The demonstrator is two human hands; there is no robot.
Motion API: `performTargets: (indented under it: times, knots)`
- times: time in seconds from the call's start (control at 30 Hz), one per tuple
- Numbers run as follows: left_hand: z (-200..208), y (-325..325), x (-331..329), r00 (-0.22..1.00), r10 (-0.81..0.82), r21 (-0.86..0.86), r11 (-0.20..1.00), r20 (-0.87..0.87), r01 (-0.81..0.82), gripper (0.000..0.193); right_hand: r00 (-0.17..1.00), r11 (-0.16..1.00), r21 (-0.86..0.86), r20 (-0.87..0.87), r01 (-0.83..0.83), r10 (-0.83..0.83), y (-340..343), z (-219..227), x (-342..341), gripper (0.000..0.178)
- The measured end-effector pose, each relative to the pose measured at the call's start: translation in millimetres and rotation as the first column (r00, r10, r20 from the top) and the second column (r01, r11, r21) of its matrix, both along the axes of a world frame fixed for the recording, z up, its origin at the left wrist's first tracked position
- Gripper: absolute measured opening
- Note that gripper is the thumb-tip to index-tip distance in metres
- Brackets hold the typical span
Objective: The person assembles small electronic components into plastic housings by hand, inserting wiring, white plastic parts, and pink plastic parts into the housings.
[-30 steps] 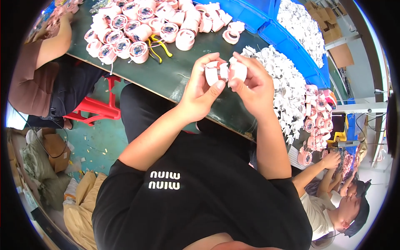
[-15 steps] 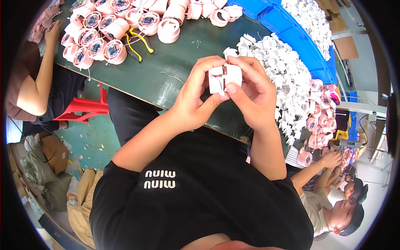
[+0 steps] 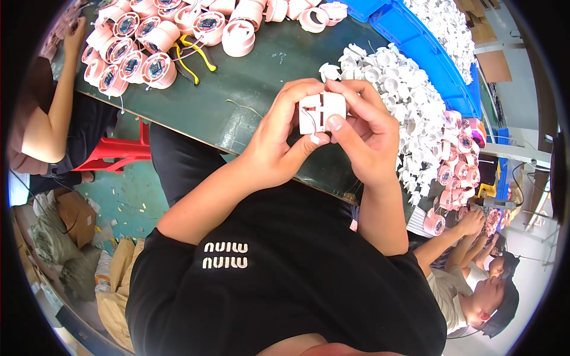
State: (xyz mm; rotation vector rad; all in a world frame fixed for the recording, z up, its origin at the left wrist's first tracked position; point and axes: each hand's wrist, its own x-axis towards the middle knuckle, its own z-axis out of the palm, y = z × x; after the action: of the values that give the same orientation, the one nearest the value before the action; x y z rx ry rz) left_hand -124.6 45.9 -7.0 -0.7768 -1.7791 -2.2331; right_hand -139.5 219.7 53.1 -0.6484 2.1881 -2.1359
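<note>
Between both hands, just above the table, sits a small pale pink plastic housing with slots in its near face and a thin wire showing. My left hand grips its left side, fingertips at the top and thumb at the lower edge. On the other side my right hand closes round it, the thumb pressed on the right part of the face. Right behind my right hand spreads a heap of small white cup-shaped plastic parts. The far side of the housing is hidden by my fingers.
Many pink round housings with circuit boards lie at the table's far left, beside yellow-handled pliers. Blue bins line the far right. More pink units sit right of the white heap. Co-workers sit at left and right; a red stool stands left.
The housing has turned slightly, showing more of its slotted face, and my right thumb has shifted on it. My view has moved a little. Both hands keep their hold.
</note>
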Motion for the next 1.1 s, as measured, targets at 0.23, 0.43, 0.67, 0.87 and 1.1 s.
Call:
performTargets:
  times: [0.23,0.43,0.67,0.87,1.1]
  knots:
    - [-3.5,2.1,2.6,1.0,0.017,-0.012,1.0,-0.012,-0.017,0.061,0.999,1.0,0.008,0.042,0.011,-0.011,-1.1,1.9,2.7,0.04]
    - [-1.1,-2.3,0.5,0.994,0.018,-0.145,0.989,-0.111,-0.034,0.054,0.993,0.976,0.206,-0.108,0.069,-0.047,13.0,-2.4,-5.6,0.048]
    - [-1.2,16.1,11.3,0.964,-0.203,-0.269,0.951,-0.173,0.152,0.057,0.93,0.951,-0.308,0.349,-0.004,0.117,-11.1,-8.6,-5.0,0.085]
    - [2.9,30.8,17.4,0.952,-0.179,-0.285,0.953,-0.248,0.105,0.064,0.988,0.985,-0.169,0.14,-0.043,0.067,2.9,-13.0,-0.2,0.081]
    - [10.2,30.8,31.5,0.992,-0.092,-0.308,0.95,-0.088,0.061,0.061,0.999,0.99,-0.136,0.022,0.04,-0.037,1.1,-12.0,-1.6,0.055]
